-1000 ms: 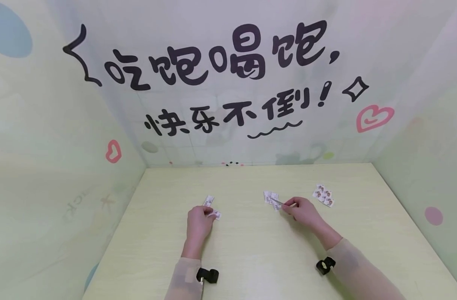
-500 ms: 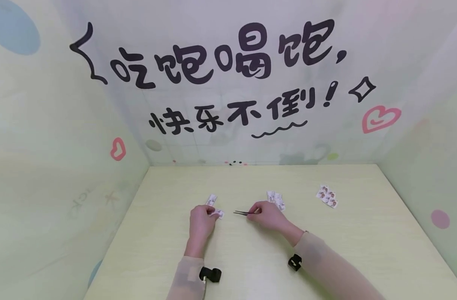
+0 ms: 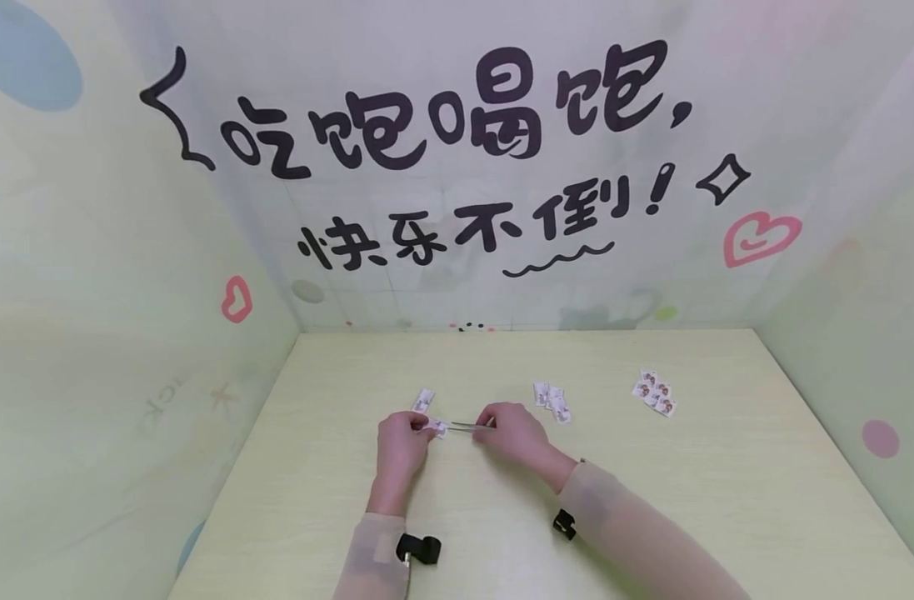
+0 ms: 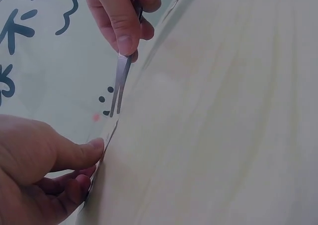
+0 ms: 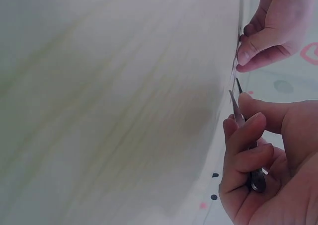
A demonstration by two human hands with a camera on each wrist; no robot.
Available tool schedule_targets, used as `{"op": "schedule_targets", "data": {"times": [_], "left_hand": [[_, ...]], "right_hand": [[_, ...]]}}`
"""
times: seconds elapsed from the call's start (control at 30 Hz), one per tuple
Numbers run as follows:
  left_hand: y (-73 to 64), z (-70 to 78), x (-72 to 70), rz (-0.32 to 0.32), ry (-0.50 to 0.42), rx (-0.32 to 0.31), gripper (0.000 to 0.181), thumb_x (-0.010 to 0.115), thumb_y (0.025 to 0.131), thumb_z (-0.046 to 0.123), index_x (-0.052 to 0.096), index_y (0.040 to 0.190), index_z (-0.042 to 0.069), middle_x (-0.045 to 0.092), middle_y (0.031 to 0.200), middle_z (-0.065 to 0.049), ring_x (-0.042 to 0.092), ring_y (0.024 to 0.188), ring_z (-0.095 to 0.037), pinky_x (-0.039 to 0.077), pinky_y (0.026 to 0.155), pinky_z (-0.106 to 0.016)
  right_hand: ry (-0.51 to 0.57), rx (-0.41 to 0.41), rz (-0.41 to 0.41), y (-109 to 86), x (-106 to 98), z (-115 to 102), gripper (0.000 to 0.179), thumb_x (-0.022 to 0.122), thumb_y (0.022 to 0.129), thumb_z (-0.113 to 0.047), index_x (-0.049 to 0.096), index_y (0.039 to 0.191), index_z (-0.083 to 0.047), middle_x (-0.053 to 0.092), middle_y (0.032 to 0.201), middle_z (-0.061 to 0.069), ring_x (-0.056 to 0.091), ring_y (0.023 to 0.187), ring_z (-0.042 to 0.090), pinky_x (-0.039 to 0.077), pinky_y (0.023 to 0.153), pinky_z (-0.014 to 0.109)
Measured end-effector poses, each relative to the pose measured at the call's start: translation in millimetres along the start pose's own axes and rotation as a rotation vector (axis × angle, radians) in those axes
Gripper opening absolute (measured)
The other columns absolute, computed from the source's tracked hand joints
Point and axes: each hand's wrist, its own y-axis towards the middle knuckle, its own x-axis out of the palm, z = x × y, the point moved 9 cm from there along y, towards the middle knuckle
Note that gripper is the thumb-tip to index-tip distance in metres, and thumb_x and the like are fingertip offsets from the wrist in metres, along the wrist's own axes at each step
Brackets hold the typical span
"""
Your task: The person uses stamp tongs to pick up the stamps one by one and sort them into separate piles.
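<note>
My left hand [image 3: 401,450] pinches a small white printed paper piece [image 3: 437,428] at its edge, low over the table. A second such strip [image 3: 422,400] lies just beyond that hand. Tweezers [image 3: 467,427] are in my right hand [image 3: 512,435], pointing left, their tips at the right end of the pinched piece. In the left wrist view the tweezers [image 4: 119,86] have slightly parted tips close to the thin edge of the piece [image 4: 110,138]; whether they touch it I cannot tell. The right wrist view shows the tweezers [image 5: 236,111] between thumb and fingers.
Several similar pieces [image 3: 552,402] lie together beyond my right hand. Another overlapping group with brownish pictures [image 3: 655,393] lies farther right. The pale wooden table [image 3: 501,517] meets printed walls at the back [image 3: 427,292] and both sides.
My right hand has moved left with the tweezers, from the middle group of pieces to the piece in my left hand. The left hand keeps its pinch. The head view shifted slightly.
</note>
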Motion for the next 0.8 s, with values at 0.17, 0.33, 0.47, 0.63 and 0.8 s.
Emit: {"op": "schedule_targets", "data": {"times": [0.17,0.33,0.47,0.63,0.8], "left_hand": [[0.6,0.8,-0.9,0.006,0.026,0.022,0.017,0.082,0.088,-0.004,0.079,0.105,-0.005,0.075,0.094,-0.012,0.069,0.085,-0.026,0.06,0.075,-0.04],[0.6,0.8,-0.8,0.003,0.02,0.023,0.017,0.082,0.088,-0.003,0.079,0.104,-0.006,0.075,0.094,-0.013,0.069,0.085,-0.026,0.06,0.075,-0.04],[0.8,0.7,-0.6,-0.003,0.011,0.02,0.017,0.082,0.088,-0.003,0.079,0.104,-0.006,0.074,0.094,-0.013,0.069,0.085,-0.026,0.06,0.075,-0.041],[0.7,1.3,-0.6,-0.006,0.013,0.023,0.017,0.082,0.088,-0.003,0.079,0.104,-0.006,0.074,0.093,-0.012,0.068,0.085,-0.025,0.06,0.075,-0.041],[0.8,2.3,-0.2,-0.012,0.007,0.024,0.017,0.082,0.087,-0.004,0.078,0.103,-0.006,0.073,0.092,-0.011,0.067,0.084,-0.025,0.059,0.074,-0.04]], "right_hand": [[-0.004,0.001,-0.002,-1.1,1.2,-3.9,0.009,0.081,0.096,-0.027,0.077,0.099,-0.019,0.071,0.088,-0.007,0.061,0.074,0.013,0.05,0.067,0.035],[-0.023,0.001,0.003,-1.5,2.1,-5.4,0.009,0.082,0.095,-0.029,0.078,0.097,-0.02,0.071,0.088,-0.008,0.061,0.075,0.012,0.049,0.067,0.034],[-0.017,0.003,-0.003,-1.6,2.7,-6.8,0.009,0.082,0.095,-0.028,0.078,0.096,-0.02,0.071,0.088,-0.008,0.061,0.075,0.012,0.049,0.068,0.035],[0.015,0.005,-0.027,-0.6,5.1,-6.7,0.011,0.081,0.095,-0.029,0.078,0.098,-0.019,0.071,0.088,-0.007,0.062,0.076,0.013,0.05,0.07,0.035],[0.084,0.01,-0.067,2.1,8.7,-2.8,0.015,0.082,0.094,-0.029,0.078,0.099,-0.016,0.07,0.089,-0.005,0.061,0.078,0.015,0.05,0.07,0.034]]}}
